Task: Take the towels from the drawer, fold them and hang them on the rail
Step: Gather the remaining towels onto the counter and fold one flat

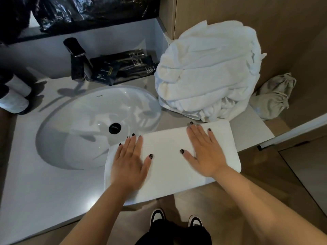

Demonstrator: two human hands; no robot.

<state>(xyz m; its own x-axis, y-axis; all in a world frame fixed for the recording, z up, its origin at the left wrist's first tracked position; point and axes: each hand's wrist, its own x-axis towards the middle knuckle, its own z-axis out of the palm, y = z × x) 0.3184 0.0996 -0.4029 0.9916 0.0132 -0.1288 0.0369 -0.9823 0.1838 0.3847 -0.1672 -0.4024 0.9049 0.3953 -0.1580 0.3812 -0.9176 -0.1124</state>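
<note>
Because the folded white cloth towel hung over the grey stone counter edge at the frame's bottom, it could have slipped if the flat, straight-fingered left hand and right hand let go.

this is a bathroom, most likely in a hotel. a pale counter holds an oval white sink with a black drain, and a dark tap stands behind it. black toiletry packets lie in a row against the back wall, under a mirror. a heap of white towels sits on the counter beside a small drawstring bag. rolled white cloths lie at the left edge. wood-look panels line the wall and floor.
</note>
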